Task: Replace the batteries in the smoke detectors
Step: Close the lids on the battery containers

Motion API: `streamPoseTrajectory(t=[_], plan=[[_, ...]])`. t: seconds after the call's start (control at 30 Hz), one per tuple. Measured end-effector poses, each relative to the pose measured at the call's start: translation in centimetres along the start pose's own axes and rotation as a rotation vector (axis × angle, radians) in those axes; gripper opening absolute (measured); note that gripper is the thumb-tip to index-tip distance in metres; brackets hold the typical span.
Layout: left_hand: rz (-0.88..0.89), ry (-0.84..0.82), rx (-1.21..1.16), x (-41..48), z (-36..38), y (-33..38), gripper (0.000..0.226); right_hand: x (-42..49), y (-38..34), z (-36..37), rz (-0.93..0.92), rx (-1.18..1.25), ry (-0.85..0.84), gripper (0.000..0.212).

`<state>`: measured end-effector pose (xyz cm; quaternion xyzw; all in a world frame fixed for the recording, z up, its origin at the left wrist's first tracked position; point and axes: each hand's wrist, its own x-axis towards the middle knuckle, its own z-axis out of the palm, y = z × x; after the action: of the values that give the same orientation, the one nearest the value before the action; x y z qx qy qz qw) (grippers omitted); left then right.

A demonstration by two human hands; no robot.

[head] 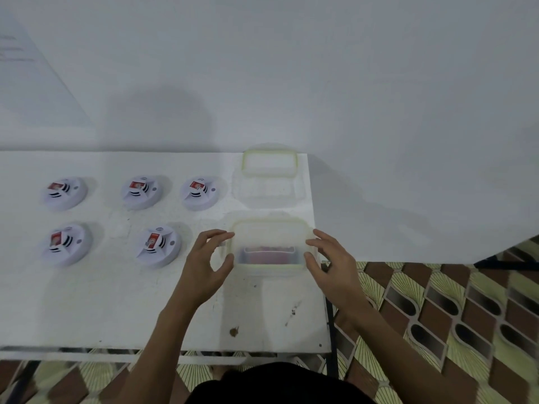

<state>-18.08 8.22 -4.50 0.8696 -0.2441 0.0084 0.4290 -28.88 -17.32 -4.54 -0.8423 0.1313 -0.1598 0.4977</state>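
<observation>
Five white round smoke detectors lie on the white table (116,301) in two rows, each with a red battery showing in its open back: three at the back (65,192) (143,191) (201,192), two in front (67,243) (159,246). To their right stands a clear plastic container with a green-rimmed lid (269,246); blurred reddish things show inside. My left hand (204,263) grips its left edge between fingers and thumb. My right hand (332,266) grips its right edge the same way.
Behind the held container sits a second clear box (264,192), with a green-rimmed lid (269,164) at the wall behind it. The table's right edge runs just past the containers, above a patterned tiled floor (437,301). A white wall backs the table.
</observation>
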Motion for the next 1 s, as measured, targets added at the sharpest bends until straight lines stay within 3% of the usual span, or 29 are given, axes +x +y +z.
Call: streamPoseTrajectory(t=[0.33, 0.5, 1.0], plan=[[-0.110, 0.055, -0.161, -0.7, 1.1, 0.4, 0.047, -0.7, -0.5, 1.7, 0.124, 0.202, 0.023, 0.023], [-0.215, 0.053, -0.246, -0.6, 1.0, 0.4, 0.042, -0.6, -0.3, 2.0, 0.142, 0.164, 0.032, 0.020], [-0.235, 0.069, -0.089, -0.6, 1.7, 1.0, 0.038, -0.9, -1.9, 1.7, 0.139, 0.064, -0.013, 0.020]])
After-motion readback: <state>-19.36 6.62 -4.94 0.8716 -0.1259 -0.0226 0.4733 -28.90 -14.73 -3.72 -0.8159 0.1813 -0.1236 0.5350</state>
